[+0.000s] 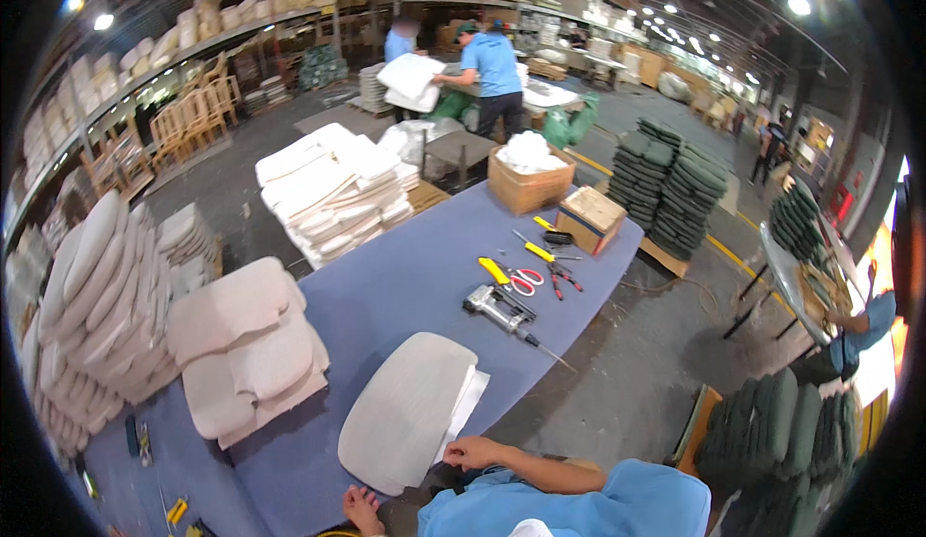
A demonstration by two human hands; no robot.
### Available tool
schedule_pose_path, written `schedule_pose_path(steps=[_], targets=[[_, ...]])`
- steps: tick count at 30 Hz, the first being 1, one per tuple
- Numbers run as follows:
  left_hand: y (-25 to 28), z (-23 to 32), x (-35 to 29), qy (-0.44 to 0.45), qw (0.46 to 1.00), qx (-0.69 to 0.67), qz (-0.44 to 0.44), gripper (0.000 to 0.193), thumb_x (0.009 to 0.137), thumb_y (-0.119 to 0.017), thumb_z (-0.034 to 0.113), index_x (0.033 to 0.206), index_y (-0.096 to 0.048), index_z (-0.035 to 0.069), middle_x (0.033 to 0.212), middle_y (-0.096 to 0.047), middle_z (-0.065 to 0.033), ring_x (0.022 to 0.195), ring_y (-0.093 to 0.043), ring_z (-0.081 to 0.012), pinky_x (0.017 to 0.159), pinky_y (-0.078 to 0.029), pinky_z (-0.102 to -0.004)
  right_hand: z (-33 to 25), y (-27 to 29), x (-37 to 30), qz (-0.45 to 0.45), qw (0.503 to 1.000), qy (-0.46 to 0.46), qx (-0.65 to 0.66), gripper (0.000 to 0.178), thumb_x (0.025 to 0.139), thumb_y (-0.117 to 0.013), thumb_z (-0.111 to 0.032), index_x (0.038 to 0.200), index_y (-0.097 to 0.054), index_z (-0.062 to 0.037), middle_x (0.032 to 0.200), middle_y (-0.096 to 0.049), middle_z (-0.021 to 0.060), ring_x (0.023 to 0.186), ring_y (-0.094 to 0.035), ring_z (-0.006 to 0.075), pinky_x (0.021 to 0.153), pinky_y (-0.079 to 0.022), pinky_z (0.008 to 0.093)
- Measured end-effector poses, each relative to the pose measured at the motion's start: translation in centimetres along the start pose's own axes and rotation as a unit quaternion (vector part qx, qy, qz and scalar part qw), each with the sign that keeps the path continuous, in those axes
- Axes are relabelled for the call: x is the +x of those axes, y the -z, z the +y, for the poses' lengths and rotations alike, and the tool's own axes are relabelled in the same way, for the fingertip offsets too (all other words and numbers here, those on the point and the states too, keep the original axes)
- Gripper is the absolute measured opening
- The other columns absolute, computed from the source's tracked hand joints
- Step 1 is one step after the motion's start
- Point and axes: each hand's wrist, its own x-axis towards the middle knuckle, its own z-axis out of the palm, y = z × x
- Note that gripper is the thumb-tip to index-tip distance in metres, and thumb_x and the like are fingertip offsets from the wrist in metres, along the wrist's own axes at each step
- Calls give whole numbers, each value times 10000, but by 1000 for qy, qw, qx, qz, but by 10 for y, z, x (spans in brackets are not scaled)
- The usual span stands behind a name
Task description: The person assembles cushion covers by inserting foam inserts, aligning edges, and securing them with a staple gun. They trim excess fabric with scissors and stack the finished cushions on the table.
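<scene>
A pale beige seat cushion (400, 412) with rounded corners lies flat on the blue-covered table in front of me. From under its right side sticks out a white sheet (470, 404). My right hand (472, 452) is at the near right corner of the cushion and sheet, fingers curled together; what they hold, if anything, is hidden. Just off the cushion's near left edge, my left hand (362, 510) has its fingers loosely bent and apart, with nothing seen in them. A grey staple gun (499, 309) with an air hose fitting lies beyond the cushion.
Red-handled scissors (524, 282), pliers (562, 278) and yellow-handled tools lie farther along the table (386, 286). Boxes (529, 182) stand at its far end. Beige cushions (251, 349) are piled to the left, dark green ones (666, 185) to the right. Co-workers (497, 69) handle white pads behind.
</scene>
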Motion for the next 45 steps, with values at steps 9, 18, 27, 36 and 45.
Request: schedule_pose_path(steps=[9,18,27,36,45], targets=[[-66,8,9,-102,972,203,61,395,1064,-550,272,1211,-612,-90,1159,-675,-215,1004,-621,-296,874,-525,-436,-284,198,-156,112,710,681,143,384,1057,-565,-333,955,-701,12,883,-691,102,780,-659,236,710,-516,365],[-94,25,-12,-101,917,342,179,622,1053,-521,480,1372,-562,-52,1225,-681,-202,1002,-666,-295,825,-562,-423,-317,281,-170,109,477,861,141,286,958,-711,-207,751,-707,-9,682,-674,109,482,-582,187,431,-371,334],[-231,15,-20,-130,922,321,173,623,1050,-520,471,1402,-530,-43,1279,-642,-197,1071,-624,-291,882,-521,-415,-281,396,-146,27,563,821,87,387,997,-651,-343,901,-719,25,836,-703,137,699,-663,278,620,-498,381],[-354,11,11,-103,925,357,80,627,1047,-519,461,1431,-498,-34,1333,-604,-193,1141,-582,-286,938,-481,-407,-61,354,98,129,965,152,-170,517,1031,-514,-518,1367,-606,-136,1316,-651,176,1255,-591,389,1038,-485,475],[-394,4,20,-56,917,395,23,635,1043,-518,452,1461,-466,-25,1387,-565,-188,1210,-541,-282,995,-441,-399,64,253,185,100,984,143,-24,601,1007,-475,-615,1439,-575,-211,1523,-499,186,1353,-518,402,1109,-414,531]])
